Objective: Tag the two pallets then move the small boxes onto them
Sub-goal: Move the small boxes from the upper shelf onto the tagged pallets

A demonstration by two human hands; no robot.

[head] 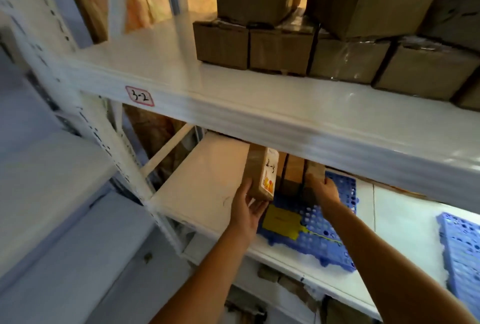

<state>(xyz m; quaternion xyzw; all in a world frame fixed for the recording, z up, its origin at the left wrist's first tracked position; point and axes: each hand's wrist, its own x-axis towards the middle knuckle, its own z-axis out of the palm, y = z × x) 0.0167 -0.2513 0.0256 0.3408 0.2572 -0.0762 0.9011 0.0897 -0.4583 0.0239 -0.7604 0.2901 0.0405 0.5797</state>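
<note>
A blue plastic pallet (327,235) lies on the lower shelf, with a yellow tag (281,222) on its near left part. A row of small brown boxes (293,173) stands on the pallet's far side, partly hidden under the upper shelf. My left hand (248,209) grips the leftmost box (261,175), which carries a white label marked 2-3. My right hand (324,189) holds the right end of the same row. A second blue pallet (461,251) lies at the right edge of the shelf.
The white upper shelf (233,95), labelled 3-2, overhangs the hands and carries several stacked brown boxes (337,24). A white perforated upright (111,141) stands at left. More cardboard shows below the lower shelf (205,186).
</note>
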